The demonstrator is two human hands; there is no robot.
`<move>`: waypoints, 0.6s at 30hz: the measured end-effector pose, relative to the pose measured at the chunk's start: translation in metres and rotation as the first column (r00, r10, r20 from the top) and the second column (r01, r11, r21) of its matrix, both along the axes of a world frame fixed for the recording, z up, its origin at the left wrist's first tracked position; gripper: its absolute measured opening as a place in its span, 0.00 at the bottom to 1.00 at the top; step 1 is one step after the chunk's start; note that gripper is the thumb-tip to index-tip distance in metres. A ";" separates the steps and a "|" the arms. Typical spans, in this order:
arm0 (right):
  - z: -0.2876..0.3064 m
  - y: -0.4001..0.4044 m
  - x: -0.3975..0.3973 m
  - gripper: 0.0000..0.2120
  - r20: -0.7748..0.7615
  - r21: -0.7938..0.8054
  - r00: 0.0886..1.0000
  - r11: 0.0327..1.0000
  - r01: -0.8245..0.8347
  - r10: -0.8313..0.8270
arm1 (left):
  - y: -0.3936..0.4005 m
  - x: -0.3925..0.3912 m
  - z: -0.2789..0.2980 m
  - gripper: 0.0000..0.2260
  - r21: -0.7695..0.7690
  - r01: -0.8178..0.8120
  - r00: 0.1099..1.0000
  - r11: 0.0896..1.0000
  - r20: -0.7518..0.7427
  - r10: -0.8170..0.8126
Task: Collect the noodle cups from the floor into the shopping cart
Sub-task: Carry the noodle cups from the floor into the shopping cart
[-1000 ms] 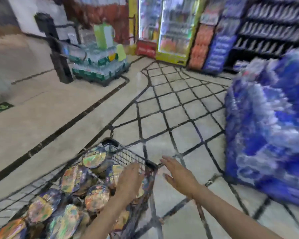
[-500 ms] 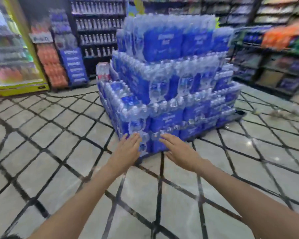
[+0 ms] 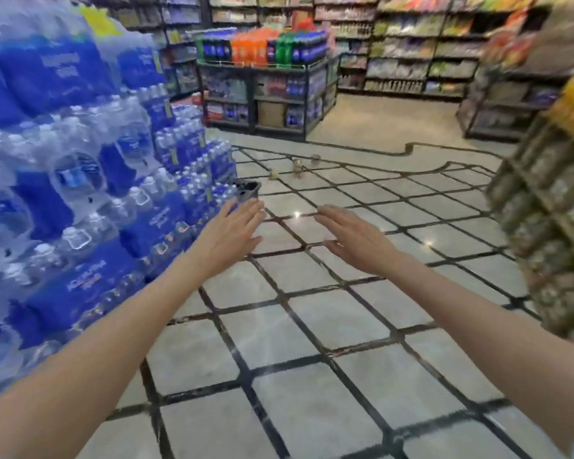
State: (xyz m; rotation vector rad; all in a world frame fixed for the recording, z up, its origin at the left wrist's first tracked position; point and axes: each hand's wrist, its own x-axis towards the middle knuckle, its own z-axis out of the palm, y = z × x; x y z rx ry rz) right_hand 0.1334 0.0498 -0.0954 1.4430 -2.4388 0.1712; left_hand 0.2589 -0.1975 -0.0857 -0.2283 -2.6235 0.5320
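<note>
Holding both arms out ahead of us, we have two hands over the tiled floor point(image 3: 312, 326), and neither one holds anything. Our left hand point(image 3: 227, 231) is flat, palm down, fingers straight and close together, reaching forward past the corner of the stacked water bottle packs point(image 3: 80, 177). Our right hand point(image 3: 355, 238) is likewise spread and relaxed, fingers extended, thumb apart from the rest. The two hands are near each other but do not touch.

Just beyond our left fingertips, a dark grid-like corner point(image 3: 246, 188) sticks out beside the water stack; we cannot tell what it is.

Farther along the floor, well apart from our hands, we count three noodle cups point(image 3: 298, 164), possibly a fourth tucked against the middle one, though blur keeps us from being sure. One cup sits to the left point(image 3: 274, 173), one in the middle, and one at the back right point(image 3: 316, 158). They look small, pale tan and roughly cylindrical, with no readable print at this range. All seem to stand upright, long axis vertical, but we cannot tell which end is up.

On our right, a display of yellowish-green packaged goods point(image 3: 550, 226) rises at the edge of view. At the far end stands one shelving island point(image 3: 265, 94) topped with soda bottles in blue, orange and green, and behind it run long shelves of groceries point(image 3: 411, 44).
</note>
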 end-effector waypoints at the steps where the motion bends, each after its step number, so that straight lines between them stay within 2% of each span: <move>1: 0.000 0.012 -0.015 0.27 0.004 0.005 0.999 0.999 0.033 -0.033 | 0.005 -0.023 -0.001 0.23 -0.016 0.032 0.999 0.999 0.001 -0.032; 8: -0.002 0.060 -0.124 0.25 -0.031 0.001 0.979 0.980 0.200 -0.200 | 0.014 -0.177 -0.007 0.23 -0.061 0.228 0.974 0.972 0.018 -0.227; 15: 0.002 0.053 -0.263 0.25 -0.044 0.037 0.952 0.952 0.305 -0.304 | -0.035 -0.338 -0.003 0.24 -0.068 0.308 0.951 0.949 0.054 -0.305; 18: 0.005 0.049 -0.320 0.25 -0.030 0.023 0.939 0.939 0.342 -0.342 | -0.065 -0.406 -0.003 0.23 -0.068 0.294 0.955 0.953 0.048 -0.291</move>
